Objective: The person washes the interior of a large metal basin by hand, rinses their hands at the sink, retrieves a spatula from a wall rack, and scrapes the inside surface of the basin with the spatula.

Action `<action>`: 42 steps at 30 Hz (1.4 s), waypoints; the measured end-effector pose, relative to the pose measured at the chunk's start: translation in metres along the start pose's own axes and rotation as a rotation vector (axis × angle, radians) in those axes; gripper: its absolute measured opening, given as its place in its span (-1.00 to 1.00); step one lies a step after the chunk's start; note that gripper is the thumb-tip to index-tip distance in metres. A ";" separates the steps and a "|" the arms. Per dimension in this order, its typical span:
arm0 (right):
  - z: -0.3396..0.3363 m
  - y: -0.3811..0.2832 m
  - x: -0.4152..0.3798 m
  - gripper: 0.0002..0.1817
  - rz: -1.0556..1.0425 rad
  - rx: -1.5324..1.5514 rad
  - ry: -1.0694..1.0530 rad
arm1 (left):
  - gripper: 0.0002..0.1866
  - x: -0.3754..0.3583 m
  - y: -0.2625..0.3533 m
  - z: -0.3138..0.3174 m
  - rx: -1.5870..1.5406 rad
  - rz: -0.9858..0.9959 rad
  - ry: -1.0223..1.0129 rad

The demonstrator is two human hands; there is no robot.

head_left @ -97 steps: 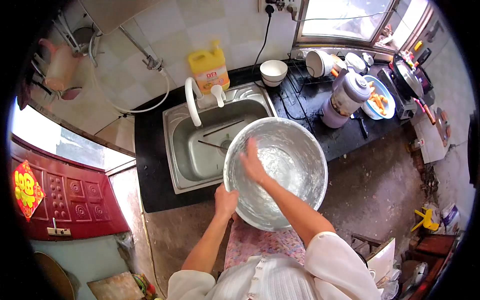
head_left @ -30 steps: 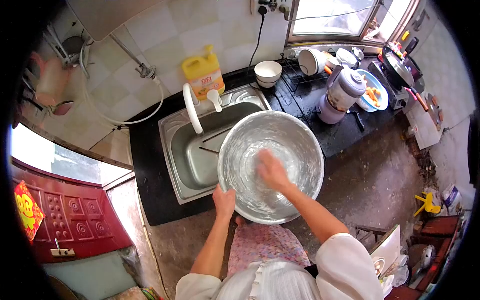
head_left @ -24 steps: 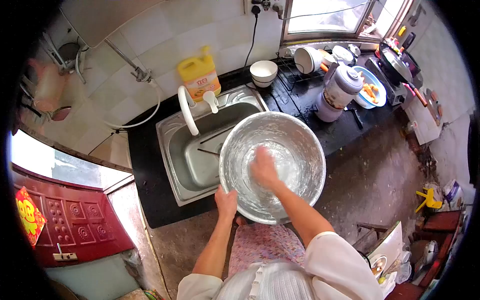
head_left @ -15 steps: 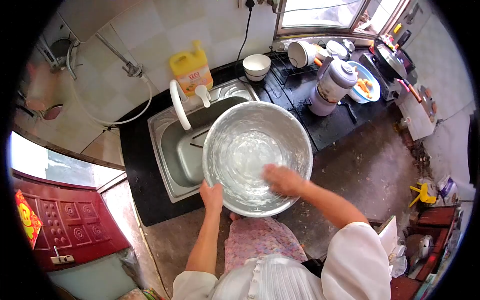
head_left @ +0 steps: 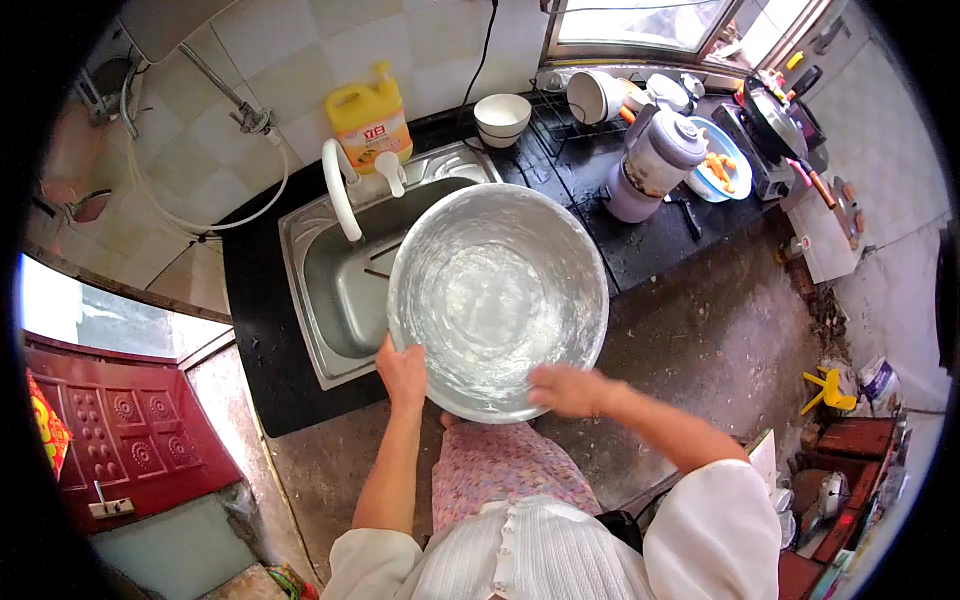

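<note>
A large silver metal basin [head_left: 497, 215] is tilted toward me over the sink's right front corner and the counter edge. White streaks and smears coat its inner wall and bottom. My left hand [head_left: 403, 375] is closed on the basin's rim at the lower left, thumb on the near side. Inside the lower right wall, close to the rim, is my right hand [head_left: 568, 390]. Its fingers are bunched and slightly smeared by motion, and whether anything is in them is hidden.
Behind the basin is a steel sink [head_left: 335, 360] with a white faucet [head_left: 340, 190]. A yellow detergent jug [head_left: 369, 118] and white bowl [head_left: 502, 120] stand along the wall. Rightward are a blender [head_left: 655, 160], a blue-white basin with orange pieces [head_left: 722, 165] and a wok [head_left: 772, 118].
My right hand has moved from the basin's lower middle down to the wall near the rim. My left hand keeps its hold on the rim. The whole view has shifted slightly.
</note>
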State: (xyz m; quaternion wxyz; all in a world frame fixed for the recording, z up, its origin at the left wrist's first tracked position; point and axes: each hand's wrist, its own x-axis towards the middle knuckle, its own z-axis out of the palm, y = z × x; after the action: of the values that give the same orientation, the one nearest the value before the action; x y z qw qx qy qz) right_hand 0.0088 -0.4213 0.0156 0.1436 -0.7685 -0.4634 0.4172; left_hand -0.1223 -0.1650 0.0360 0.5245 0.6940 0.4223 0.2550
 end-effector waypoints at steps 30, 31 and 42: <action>0.031 -0.087 0.033 -0.29 -0.132 0.354 -0.126 | -0.64 -0.010 -0.007 -0.005 -0.019 -0.090 0.146; 0.028 -0.059 0.022 -0.33 -0.061 0.139 -0.101 | -0.64 -0.009 -0.010 -0.009 -0.062 -0.088 0.123; 0.000 -0.063 0.032 -0.28 0.043 0.067 -0.272 | -0.65 -0.011 -0.022 -0.018 -0.054 -0.083 0.071</action>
State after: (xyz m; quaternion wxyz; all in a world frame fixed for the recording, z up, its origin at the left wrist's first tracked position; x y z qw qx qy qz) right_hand -0.0215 -0.3615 0.0374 0.0962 -0.7095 -0.4477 0.5356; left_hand -0.1497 -0.1634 0.0221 0.5377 0.6519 0.4623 0.2688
